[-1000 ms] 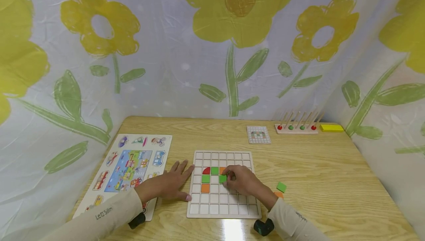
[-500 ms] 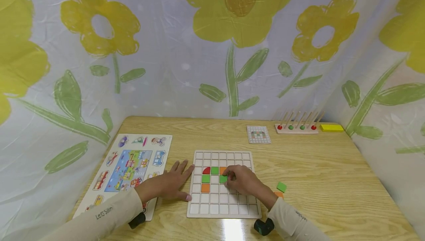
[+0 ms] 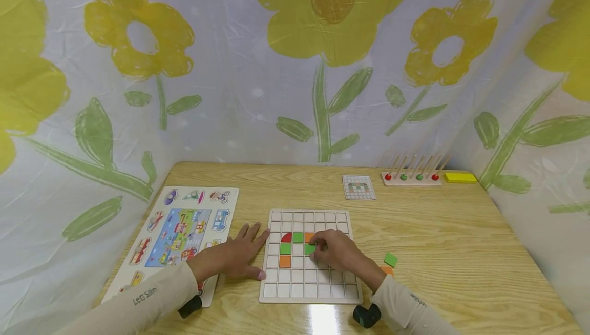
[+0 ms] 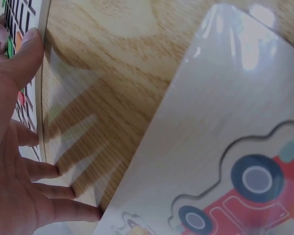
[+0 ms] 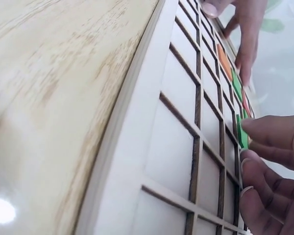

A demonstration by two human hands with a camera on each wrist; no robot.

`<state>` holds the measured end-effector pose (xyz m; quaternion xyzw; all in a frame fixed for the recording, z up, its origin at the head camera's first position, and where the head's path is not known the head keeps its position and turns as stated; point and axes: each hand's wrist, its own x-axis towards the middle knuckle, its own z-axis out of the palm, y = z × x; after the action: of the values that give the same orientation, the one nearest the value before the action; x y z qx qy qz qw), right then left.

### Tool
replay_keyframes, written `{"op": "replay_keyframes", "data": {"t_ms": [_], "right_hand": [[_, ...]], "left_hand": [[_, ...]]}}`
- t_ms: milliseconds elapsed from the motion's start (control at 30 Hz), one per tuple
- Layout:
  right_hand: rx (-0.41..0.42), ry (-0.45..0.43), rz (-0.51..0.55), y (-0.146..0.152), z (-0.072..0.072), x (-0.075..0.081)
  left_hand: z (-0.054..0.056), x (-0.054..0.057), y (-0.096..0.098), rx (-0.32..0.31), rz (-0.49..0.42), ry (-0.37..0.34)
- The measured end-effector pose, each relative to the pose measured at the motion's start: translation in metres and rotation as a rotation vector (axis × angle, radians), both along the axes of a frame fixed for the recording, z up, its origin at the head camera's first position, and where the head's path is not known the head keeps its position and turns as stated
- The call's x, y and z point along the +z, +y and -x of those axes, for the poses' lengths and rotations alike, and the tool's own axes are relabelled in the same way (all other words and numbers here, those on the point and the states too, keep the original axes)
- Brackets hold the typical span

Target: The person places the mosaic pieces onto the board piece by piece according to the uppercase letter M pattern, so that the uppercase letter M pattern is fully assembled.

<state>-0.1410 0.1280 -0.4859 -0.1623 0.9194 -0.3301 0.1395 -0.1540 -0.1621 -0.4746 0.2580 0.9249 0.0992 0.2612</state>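
Note:
A wooden grid board lies in front of me in the head view. My right hand pinches a green square tile at a grid cell; in the right wrist view the thumb and fingers are at the green tile's edge. My left hand rests with fingers spread at the board's left edge, thumb touching the rim. On the grid are a red quarter-circle tile, two other green tiles, an orange tile at lower left, and another orange tile partly hidden by my right fingers.
A loose green tile and a partly covered orange tile lie right of the board. Behind stand a pattern card, a peg rack with beads and a yellow block. A vehicle puzzle lies at left, partly under the left forearm.

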Motion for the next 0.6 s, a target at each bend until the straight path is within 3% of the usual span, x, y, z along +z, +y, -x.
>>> {"op": "replay_keyframes", "data": {"t_ms": [600], "right_hand": [[0.046, 0.086, 0.112, 0.031, -0.003, -0.002]], "left_hand": [[-0.002, 0.007, 0.002, 0.005, -0.011, -0.014]]}}
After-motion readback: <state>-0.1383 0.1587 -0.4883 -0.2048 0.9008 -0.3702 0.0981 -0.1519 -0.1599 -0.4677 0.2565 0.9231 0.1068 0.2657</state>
